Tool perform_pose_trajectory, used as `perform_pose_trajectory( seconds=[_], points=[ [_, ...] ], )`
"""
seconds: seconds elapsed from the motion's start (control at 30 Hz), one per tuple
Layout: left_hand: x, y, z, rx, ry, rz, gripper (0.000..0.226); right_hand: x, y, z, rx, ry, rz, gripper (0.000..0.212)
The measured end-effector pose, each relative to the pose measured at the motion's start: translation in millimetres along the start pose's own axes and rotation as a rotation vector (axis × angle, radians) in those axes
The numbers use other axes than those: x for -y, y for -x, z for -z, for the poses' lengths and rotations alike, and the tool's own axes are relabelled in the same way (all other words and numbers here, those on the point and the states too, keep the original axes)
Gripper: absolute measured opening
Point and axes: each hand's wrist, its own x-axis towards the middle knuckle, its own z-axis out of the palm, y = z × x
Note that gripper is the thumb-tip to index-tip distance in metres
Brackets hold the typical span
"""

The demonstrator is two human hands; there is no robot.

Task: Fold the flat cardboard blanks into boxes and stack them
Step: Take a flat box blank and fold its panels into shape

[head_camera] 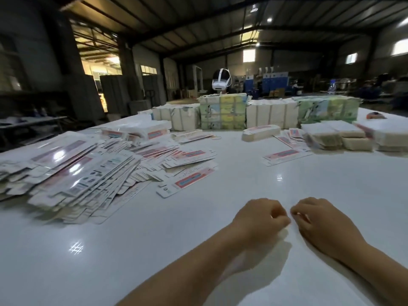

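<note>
Between blanks: left hand [260, 219] and right hand [320, 221] rest on the worktop [287, 177], fingers curled, holding nothing. Next, reach for the nearest flat blank [186, 181].

**Dim warehouse hall around a glossy white tabletop**

A glossy white tabletop [287, 195] mirrors ceiling lamps. Dark roof beams [198, 25] span overhead. Small bright windows [249, 55] pierce the far wall; a lit doorway [99, 62] glows yellow at left.

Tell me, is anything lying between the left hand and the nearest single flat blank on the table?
Nothing visible does. Between the left hand and the nearest flat blank there is only bare white table. The big pile of blanks lies further left, off that path.
</note>
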Motion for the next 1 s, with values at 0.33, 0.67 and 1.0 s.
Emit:
perform_pose_trajectory(
  seconds=[0.33,0.67,1.0],
  points=[
    [159,-48,125,-0.108,-0.498,0.633,0.079,7,-3,1,-0.034,-0.038,-0.043,0.022],
    [169,-56,122,-0.138,-0.471,0.706,0.073,9,-5,0,-0.035,-0.024,-0.065,0.02],
    [78,-45,96,-0.049,-0.351,0.489,0.091,5,-9,-2,0.006,-0.085,-0.049,0.025]
  ],
)
